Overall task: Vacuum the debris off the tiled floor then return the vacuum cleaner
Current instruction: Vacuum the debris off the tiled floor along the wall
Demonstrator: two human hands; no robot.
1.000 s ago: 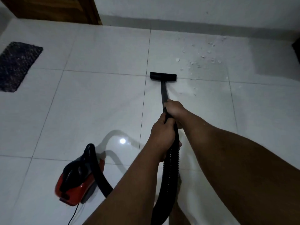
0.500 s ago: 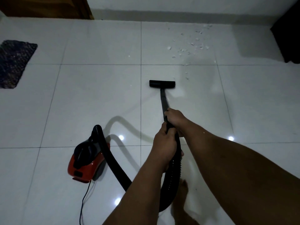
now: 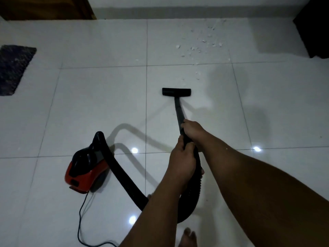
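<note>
A red and black vacuum cleaner (image 3: 87, 168) sits on the white tiled floor (image 3: 99, 104) at lower left. Its black hose (image 3: 128, 184) curves round to the black wand (image 3: 179, 111). The flat black nozzle (image 3: 176, 92) rests on the tile, a short way in front of the white debris (image 3: 199, 45) scattered near the far wall. My right hand (image 3: 193, 130) grips the wand higher up. My left hand (image 3: 181, 159) grips it just behind, where the hose begins.
A dark mat (image 3: 13, 68) lies at the far left. A wooden door (image 3: 46, 8) stands at the top left and a dark object (image 3: 313, 25) at the top right. The power cord (image 3: 83, 220) trails toward me. My bare foot (image 3: 188, 237) shows at the bottom.
The nozzle has drawn back from the debris toward me. The view has shifted backward, so the vacuum body sits higher in frame and more of its cord shows.
</note>
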